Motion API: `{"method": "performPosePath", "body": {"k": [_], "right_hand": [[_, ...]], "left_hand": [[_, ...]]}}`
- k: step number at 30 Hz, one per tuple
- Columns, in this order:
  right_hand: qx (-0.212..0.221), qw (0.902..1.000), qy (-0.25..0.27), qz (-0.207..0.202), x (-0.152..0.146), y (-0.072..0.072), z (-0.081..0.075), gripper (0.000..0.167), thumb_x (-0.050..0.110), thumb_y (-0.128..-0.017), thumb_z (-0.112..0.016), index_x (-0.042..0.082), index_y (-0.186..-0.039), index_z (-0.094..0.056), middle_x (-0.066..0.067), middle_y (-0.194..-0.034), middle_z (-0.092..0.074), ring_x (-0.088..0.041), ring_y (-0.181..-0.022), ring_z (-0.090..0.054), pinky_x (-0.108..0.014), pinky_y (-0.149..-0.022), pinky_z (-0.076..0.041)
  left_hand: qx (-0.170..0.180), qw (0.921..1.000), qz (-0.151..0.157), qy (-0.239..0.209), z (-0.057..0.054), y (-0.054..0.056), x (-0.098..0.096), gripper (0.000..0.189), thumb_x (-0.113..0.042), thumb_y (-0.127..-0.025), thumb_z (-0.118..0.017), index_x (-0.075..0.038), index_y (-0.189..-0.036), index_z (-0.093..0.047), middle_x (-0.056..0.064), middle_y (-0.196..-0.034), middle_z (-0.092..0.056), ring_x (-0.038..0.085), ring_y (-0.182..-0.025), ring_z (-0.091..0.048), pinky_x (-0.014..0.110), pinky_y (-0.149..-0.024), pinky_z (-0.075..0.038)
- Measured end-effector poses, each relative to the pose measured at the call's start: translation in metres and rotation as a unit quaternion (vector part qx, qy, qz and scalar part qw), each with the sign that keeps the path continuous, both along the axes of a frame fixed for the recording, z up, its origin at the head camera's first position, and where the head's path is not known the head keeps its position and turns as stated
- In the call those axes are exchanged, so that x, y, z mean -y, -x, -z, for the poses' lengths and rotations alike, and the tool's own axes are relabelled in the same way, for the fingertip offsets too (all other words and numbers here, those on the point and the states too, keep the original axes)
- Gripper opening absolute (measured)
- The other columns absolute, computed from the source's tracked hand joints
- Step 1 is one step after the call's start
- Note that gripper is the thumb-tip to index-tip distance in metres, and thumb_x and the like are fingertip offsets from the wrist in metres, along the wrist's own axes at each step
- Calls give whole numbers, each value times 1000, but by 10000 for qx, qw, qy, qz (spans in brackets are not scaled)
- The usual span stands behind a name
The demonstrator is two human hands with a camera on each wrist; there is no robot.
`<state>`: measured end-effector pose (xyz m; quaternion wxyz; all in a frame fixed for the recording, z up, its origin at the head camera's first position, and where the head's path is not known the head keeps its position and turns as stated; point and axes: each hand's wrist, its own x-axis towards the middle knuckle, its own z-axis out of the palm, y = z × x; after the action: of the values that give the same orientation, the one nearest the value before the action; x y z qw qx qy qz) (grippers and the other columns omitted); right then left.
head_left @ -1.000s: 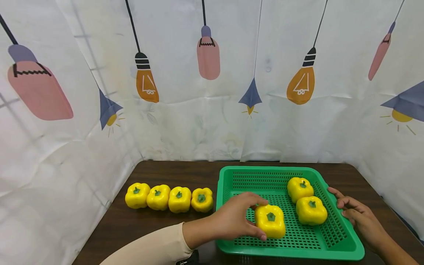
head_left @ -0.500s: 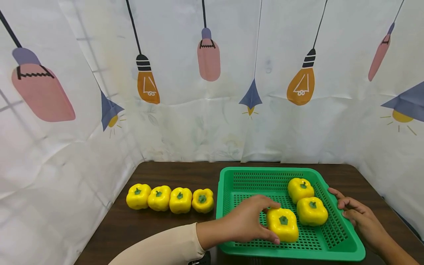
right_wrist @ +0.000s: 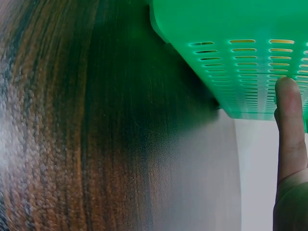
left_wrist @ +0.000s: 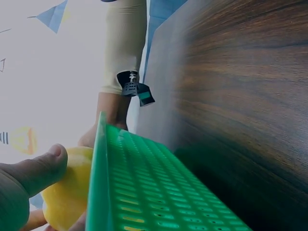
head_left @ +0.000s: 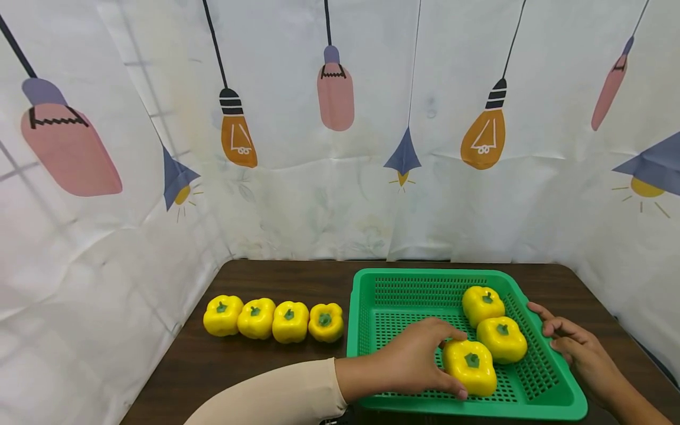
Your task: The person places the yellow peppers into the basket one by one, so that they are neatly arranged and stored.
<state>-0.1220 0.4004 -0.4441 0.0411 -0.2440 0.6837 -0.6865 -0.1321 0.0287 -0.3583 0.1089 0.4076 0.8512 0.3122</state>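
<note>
In the head view my left hand (head_left: pixel 411 360) pinches a yellow bell pepper (head_left: pixel 470 367) between thumb and fingers, over the front right part of the green basket (head_left: pixel 419 404). Its green stem faces up. Two more peppers sit in the basket along its right side: a rear pepper (head_left: pixel 482 306) and a front pepper (head_left: pixel 502 339), the latter close beside the held one. My right hand (head_left: pixel 581 351) holds the basket's right rim from outside. One finger (right_wrist: pixel 289 130) lies against the slotted outer wall in the right wrist view. The left wrist view shows the thumb (left_wrist: pixel 43 168) on the held pepper.
Several yellow peppers (head_left: pixel 255 319) stand in a row on the dark wooden table (head_left: pixel 287 271), left of the basket. A white curtain (head_left: pixel 287 206) printed with lamps hangs behind and at both sides.
My left hand has moved right and slightly toward the front with the pepper, bringing it close to the two in the basket. The right hand stays at the rim.
</note>
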Motion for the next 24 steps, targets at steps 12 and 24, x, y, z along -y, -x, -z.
{"method": "performPosePath", "body": {"k": [12,24], "right_hand": [[52,10000,-48,-41,-2,1,2,28,-13,-104,-22,-2,-107,-48,13,-160,-34,5,-139,-37,-32,-80,-59],[113,9999,-43,7,-2,0,1,27,-13,-104,-24,-3,-107,-49,15,-159,-36,5,-137,-41,-33,-83,-59]], "left_hand": [[-418,9987,-15,291,6,2,-23,76,-50,-76,-90,-21,-141,-61,-16,-133,-56,-4,-119,-50,12,-96,-42],[-639,9971,-82,405,8,-1,-41,77,-50,-74,-91,-23,-140,-62,-17,-133,-56,-5,-118,-49,11,-97,-39]]}}
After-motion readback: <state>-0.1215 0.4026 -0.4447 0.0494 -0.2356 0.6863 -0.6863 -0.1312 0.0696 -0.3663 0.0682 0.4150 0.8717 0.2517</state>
